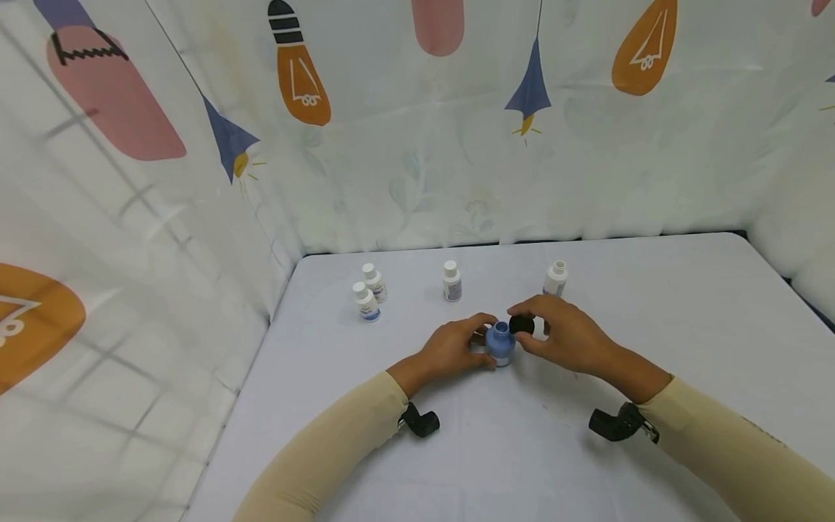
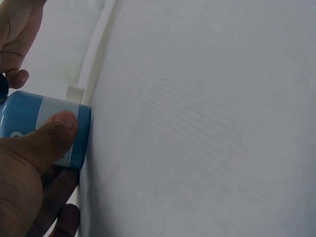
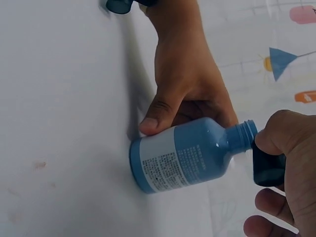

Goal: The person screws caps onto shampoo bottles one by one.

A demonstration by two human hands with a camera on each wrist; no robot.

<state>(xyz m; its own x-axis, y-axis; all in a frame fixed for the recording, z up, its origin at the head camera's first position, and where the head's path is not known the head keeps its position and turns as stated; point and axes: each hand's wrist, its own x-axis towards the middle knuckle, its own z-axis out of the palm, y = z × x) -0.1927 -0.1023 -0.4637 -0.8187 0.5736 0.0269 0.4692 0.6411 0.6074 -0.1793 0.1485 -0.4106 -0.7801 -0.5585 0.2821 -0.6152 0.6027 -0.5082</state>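
Beige sleeves (image 1: 333, 453), hands (image 1: 453, 346) (image 1: 570, 337) gripping blue bottle (image 1: 500, 346), black cap (image 1: 522, 324) (left, right), far table edge (image 1: 652, 240) well beyond

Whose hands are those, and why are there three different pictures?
They belong to a person, not a robot! The big picture comes from a camera on the person's head, looking down. The other two come from cameras worn on each wrist, so they look sideways and close up. The left hand holds a blue bottle. The right hand pinches a black cap beside its open neck. Farther back on the white table stand four white bottles.
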